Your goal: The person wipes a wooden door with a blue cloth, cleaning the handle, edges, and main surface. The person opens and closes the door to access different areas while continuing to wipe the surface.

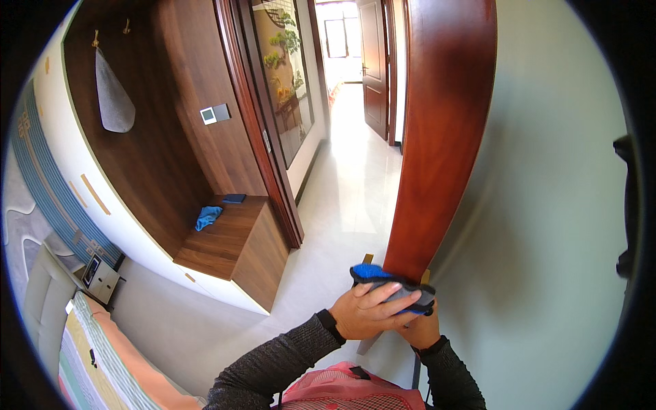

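Observation:
My left hand [376, 310] grips a folded blue and grey cloth [370, 271] with a dark border. The cloth lies against the lower visible part of a reddish-brown wooden door [441, 154], seen edge-on. Close beneath the cloth is my right hand [423, 328], partly covered by my left hand and the cloth; what its fingers hold cannot be made out. Brass-coloured door handles [368, 259] stick out on both sides of the door edge.
A pale wall [538, 205] stands right of the door. To the left, a wooden bench [225, 236] in a cabinet recess holds a blue cloth [208, 218]; a grey cloth [114, 97] hangs above. A bed [113, 353] is lower left. A hallway floor [343, 195] runs ahead.

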{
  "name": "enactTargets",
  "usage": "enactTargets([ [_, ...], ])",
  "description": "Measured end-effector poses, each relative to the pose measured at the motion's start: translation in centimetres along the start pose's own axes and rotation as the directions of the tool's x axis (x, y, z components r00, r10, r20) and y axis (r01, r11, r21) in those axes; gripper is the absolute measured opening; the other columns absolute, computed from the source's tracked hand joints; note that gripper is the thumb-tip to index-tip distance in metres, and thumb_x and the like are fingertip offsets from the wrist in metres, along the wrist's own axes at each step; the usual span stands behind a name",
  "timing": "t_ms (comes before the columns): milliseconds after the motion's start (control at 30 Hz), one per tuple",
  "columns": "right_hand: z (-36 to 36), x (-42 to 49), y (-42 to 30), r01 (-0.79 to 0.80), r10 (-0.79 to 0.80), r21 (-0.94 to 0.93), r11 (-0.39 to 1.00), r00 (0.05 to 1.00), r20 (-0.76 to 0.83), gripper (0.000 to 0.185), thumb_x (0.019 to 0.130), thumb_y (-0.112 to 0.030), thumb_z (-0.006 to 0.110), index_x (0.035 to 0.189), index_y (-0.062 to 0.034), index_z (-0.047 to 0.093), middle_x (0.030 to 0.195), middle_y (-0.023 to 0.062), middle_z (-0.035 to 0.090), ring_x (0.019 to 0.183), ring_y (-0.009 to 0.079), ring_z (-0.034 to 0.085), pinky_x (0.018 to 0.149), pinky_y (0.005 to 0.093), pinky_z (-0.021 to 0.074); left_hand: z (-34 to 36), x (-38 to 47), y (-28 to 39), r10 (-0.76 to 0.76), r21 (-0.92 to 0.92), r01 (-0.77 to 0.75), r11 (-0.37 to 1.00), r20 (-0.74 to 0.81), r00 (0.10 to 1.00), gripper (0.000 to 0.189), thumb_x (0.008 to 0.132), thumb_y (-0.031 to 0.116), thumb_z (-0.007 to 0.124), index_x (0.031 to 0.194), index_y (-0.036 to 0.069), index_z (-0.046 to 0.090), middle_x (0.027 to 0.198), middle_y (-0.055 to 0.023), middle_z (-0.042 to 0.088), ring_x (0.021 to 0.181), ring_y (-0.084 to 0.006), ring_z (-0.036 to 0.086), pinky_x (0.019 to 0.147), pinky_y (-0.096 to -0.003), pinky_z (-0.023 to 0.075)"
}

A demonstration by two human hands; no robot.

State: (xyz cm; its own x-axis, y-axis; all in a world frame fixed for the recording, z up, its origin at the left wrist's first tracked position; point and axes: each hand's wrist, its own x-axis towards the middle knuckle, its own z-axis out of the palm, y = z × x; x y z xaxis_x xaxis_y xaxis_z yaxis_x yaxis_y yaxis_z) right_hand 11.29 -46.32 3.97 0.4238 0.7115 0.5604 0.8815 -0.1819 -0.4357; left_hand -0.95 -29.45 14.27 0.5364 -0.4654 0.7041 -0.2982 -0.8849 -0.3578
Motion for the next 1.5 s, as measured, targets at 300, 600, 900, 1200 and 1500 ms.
enactTargets([
  [300, -0.1, 0.0, -0.1, -0.001, 0.000, -0.097, 0.995, 1.000, -0.007, 0.060, 0.060, -0.020, 0.080, 0.112, 0.0013, 0.059, 0.109, 0.0182, 0.059, 0.112, 0.0371, 0.051, 0.105, 0.0506, 0.0351, -4.5, 10.6, -3.4, -0.186, -0.108, 0.157, 0.982, -0.374, 0.909, 0.028, 0.078, 0.013, 0.069, 0.106, 0.018, 0.071, 0.144, -0.0081, 0.047, 0.140, -0.0377, 0.029, 0.110, -0.0568, 0.0329],
  [600, -1.0, 0.6, -0.3, -0.052, 0.058, 0.073, 0.996, 0.995, -0.079, 0.059, 0.059, -0.016, 0.080, 0.114, -0.0040, 0.060, 0.112, 0.0159, 0.061, 0.111, 0.0385, 0.053, 0.100, 0.0496, 0.0391, -3.5, 8.0, -1.3, -0.143, -0.210, 0.076, 0.975, -0.326, 0.934, 0.027, 0.081, 0.014, 0.066, 0.107, 0.020, 0.070, 0.135, -0.0038, 0.055, 0.133, -0.0266, 0.039, 0.105, -0.0446, 0.0349],
  [900, -3.6, -0.8, 2.2, -0.054, 0.055, 0.065, 0.996, 0.998, -0.011, 0.048, 0.065, -0.017, 0.080, 0.111, -0.0089, 0.065, 0.117, 0.0138, 0.062, 0.113, 0.0369, 0.053, 0.094, 0.0449, 0.0457, -3.9, 5.1, -0.5, -0.015, -0.465, -0.025, 0.885, -0.082, 0.996, 0.032, 0.080, 0.015, 0.071, 0.111, 0.016, 0.068, 0.125, -0.0125, 0.058, 0.111, -0.0316, 0.056, 0.087, -0.0420, 0.0471],
  [1200, -8.8, -3.0, 3.8, -0.221, 0.212, 0.038, 0.975, 0.963, 0.164, 0.055, 0.058, -0.006, 0.083, 0.110, -0.0063, 0.064, 0.119, 0.0157, 0.060, 0.107, 0.0389, 0.055, 0.095, 0.0428, 0.0464, -6.2, -11.0, -2.9, -0.683, -0.269, 0.730, 0.628, 0.258, 0.683, 0.048, 0.067, -0.006, 0.074, 0.112, 0.007, 0.065, 0.121, -0.0166, 0.059, 0.115, -0.0385, 0.053, 0.098, -0.0439, 0.0437],
  [1500, -5.5, -11.8, 4.9, -0.530, 0.450, -0.139, 0.837, 0.810, -0.375, 0.062, 0.070, 0.012, 0.063, 0.128, -0.0026, 0.047, 0.123, 0.0184, 0.053, 0.117, 0.0382, 0.051, 0.096, 0.0439, 0.0444, -8.5, -27.5, 1.2, -0.926, -0.186, 0.971, 0.153, 0.316, 0.206, 0.045, 0.077, 0.000, 0.071, 0.120, 0.005, 0.058, 0.121, -0.0186, 0.057, 0.114, -0.0358, 0.054, 0.099, -0.0417, 0.0429],
])
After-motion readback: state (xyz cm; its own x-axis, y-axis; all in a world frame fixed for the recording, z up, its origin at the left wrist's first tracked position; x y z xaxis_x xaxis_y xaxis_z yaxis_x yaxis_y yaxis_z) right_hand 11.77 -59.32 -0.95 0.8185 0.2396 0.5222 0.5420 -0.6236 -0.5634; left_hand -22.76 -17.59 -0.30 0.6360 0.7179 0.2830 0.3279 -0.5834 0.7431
